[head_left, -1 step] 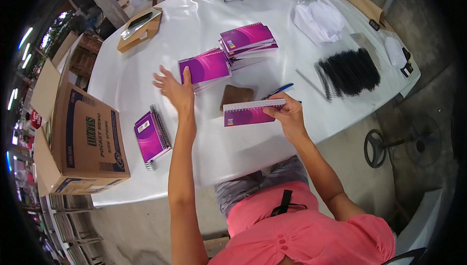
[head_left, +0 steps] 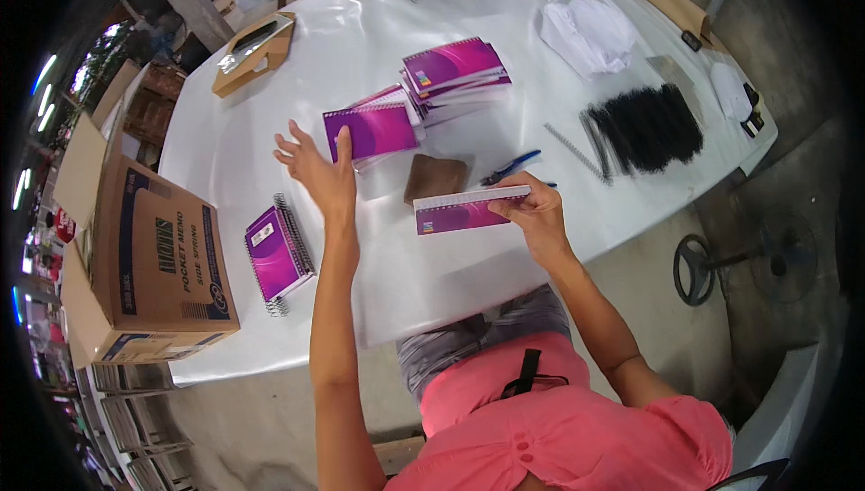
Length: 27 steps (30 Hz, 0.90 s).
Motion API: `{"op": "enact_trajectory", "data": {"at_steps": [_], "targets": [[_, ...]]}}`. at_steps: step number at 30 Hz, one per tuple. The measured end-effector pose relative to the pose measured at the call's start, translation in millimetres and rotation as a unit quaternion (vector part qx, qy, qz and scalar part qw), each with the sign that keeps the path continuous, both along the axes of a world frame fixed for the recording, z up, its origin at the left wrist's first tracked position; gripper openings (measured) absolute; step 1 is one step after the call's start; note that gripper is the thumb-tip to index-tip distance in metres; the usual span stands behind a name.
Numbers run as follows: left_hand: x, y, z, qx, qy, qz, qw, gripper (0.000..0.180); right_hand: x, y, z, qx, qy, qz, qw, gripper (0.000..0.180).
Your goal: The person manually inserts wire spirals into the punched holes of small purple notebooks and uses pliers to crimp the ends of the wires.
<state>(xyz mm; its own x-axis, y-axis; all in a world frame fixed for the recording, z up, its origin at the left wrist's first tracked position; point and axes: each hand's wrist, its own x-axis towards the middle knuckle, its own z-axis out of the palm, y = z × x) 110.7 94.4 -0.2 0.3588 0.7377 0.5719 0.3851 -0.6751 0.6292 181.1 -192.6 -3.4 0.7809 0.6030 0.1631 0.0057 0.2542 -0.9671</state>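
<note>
Over glossy table (head_left: 423,279): right hand (head_left: 537,210) pinching oblong paper notebook (head_left: 458,213); left hand (head_left: 322,174) splayed.

This is a bookbinding workshop: black spiral coils (head_left: 644,131), purple notebooks (head_left: 452,65), a cardboard carton (head_left: 162,252).

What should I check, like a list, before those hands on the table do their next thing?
1. Purple pad gripped: ok, the right hand pinches it by its right end.
2. Left hand free: ok, its fingers are spread and it holds nothing.
3. Left thumb touching the nearer stack of pads: cannot tell, it overlaps the top pad in this view.
4. Blue-handled pliers out of the hands: ok, they lie beyond the held pad.
5. Cardboard box shut: not ok, its flaps stand open.
6. Things inside that box: cannot tell, its side hides them.
</note>
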Motion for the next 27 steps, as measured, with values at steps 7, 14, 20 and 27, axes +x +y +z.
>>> {"op": "enact_trajectory", "data": {"at_steps": [7, 14, 20, 27], "targets": [[-75.2, -41.4, -39.7, 0.029, 0.182, -0.068, 0.980, 0.077, -27.2, 2.3, -31.2, 0.016, 0.022, 0.058, 0.998, 0.018], [-60.3, -41.2, -44.5, -0.015, 0.271, -0.186, 0.944, 0.096, -36.8, 8.3, -32.2, -0.063, -0.032, 0.065, 0.995, 0.017], [-65.1, -54.5, -31.7, -0.143, 0.091, -0.291, 0.942, 0.072, -31.4, 4.4, -32.5, -0.073, -0.035, 0.082, 0.993, 0.017], [-11.6, 18.8, 56.8, -0.053, 0.186, -0.306, 0.932, 0.060, -33.8, 4.3, -29.4, -0.129, -0.063, 0.072, 0.987, 0.018]]}}
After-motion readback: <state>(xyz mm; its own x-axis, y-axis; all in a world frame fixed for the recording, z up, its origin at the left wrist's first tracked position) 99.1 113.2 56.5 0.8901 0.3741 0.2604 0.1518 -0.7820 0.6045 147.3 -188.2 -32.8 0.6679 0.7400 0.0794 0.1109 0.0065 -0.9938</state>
